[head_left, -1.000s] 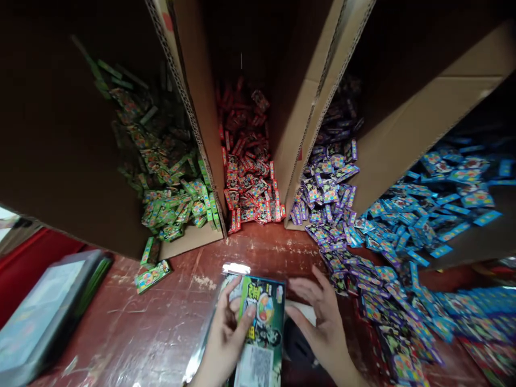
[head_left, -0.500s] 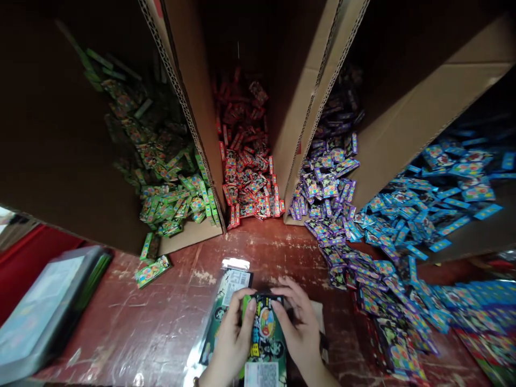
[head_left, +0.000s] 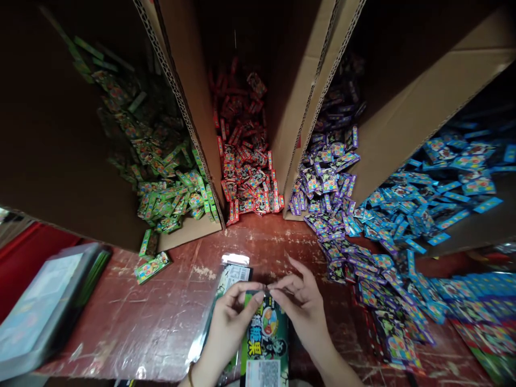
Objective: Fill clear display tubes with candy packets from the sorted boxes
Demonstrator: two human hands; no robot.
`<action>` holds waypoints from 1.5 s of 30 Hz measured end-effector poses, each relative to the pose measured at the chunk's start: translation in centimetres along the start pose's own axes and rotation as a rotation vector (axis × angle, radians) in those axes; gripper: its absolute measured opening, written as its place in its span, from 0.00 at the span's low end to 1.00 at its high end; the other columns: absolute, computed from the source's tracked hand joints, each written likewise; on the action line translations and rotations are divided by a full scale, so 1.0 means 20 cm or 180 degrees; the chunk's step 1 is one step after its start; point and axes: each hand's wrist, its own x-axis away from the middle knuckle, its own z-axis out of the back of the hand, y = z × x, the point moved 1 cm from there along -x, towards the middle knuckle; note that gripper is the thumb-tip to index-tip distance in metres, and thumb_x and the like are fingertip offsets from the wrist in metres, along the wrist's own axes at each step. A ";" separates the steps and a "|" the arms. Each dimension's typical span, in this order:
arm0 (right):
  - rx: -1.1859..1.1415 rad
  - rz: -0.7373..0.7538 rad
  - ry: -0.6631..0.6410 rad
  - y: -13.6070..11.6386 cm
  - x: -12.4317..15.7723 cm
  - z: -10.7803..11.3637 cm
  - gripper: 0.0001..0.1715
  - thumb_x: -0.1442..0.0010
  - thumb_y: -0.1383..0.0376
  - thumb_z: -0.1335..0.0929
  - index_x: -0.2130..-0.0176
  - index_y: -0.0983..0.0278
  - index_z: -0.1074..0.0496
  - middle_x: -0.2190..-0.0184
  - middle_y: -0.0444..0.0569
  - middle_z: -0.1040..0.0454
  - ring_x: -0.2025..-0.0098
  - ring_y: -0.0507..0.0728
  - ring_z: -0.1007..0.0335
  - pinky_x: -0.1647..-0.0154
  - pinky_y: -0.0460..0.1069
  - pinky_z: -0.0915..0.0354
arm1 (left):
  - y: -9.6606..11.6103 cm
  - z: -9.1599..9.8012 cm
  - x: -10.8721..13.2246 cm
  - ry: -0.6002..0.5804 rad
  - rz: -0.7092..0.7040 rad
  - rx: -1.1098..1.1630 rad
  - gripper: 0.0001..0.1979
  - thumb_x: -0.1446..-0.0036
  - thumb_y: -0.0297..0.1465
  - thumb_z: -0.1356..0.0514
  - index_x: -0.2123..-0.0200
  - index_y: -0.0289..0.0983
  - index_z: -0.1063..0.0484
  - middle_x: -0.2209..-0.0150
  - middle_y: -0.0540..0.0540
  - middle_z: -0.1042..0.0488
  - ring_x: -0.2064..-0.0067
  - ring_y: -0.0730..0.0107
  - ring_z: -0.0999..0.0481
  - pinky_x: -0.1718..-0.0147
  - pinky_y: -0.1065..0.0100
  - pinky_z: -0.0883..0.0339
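Note:
Both my hands pinch the top edge of a green printed pouch (head_left: 266,333) held low at the middle of the view. My left hand (head_left: 229,325) grips its upper left corner with thumb and fingers closed. My right hand (head_left: 302,306) pinches the upper right corner, its other fingers raised. A second flat pouch (head_left: 231,274) with a clear top strip lies under the left hand on the red worn table (head_left: 169,312).
Open cardboard boxes lie on their sides ahead, spilling small packets: green ones (head_left: 169,193) at left, red ones (head_left: 245,177) in the middle, purple ones (head_left: 330,188) and blue ones (head_left: 427,199) at right. A stack of flat trays (head_left: 44,306) sits at the left edge.
The right hand came in from beside the pouch and closed on its top edge. Both hands now pinch the top, and the pouch sits a little lower in view.

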 end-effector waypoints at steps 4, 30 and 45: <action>-0.0211 -0.0601 -0.0214 -0.04 -0.08 0.03 0.37 0.51 0.62 0.27 0.46 0.64 0.43 0.70 0.49 0.23 0.65 0.58 0.26 0.58 0.55 0.32 | 0.01 -0.01 -0.01 0.0187 0.0112 0.0092 0.12 0.51 0.38 0.37 0.66 0.35 0.25 0.70 0.45 0.21 0.65 0.64 0.24 0.64 0.69 0.32; 0.1645 -0.0257 -0.1867 -0.10 -0.31 0.07 0.07 0.50 0.64 0.30 0.76 0.66 0.30 0.84 0.39 0.36 0.82 0.47 0.45 0.81 0.42 0.49 | -0.08 -0.09 -0.08 -0.0238 -0.0179 -0.0625 0.12 0.54 0.32 0.35 0.65 0.37 0.32 0.70 0.49 0.27 0.67 0.67 0.29 0.65 0.68 0.36; 0.1024 -0.0797 -0.1641 -0.01 -0.32 0.08 0.13 0.58 0.62 0.26 0.73 0.65 0.30 0.83 0.38 0.34 0.81 0.47 0.41 0.81 0.41 0.45 | -0.05 -0.11 -0.05 -0.0185 -0.0231 -0.0658 0.11 0.51 0.34 0.37 0.65 0.38 0.32 0.67 0.49 0.28 0.62 0.65 0.29 0.61 0.68 0.37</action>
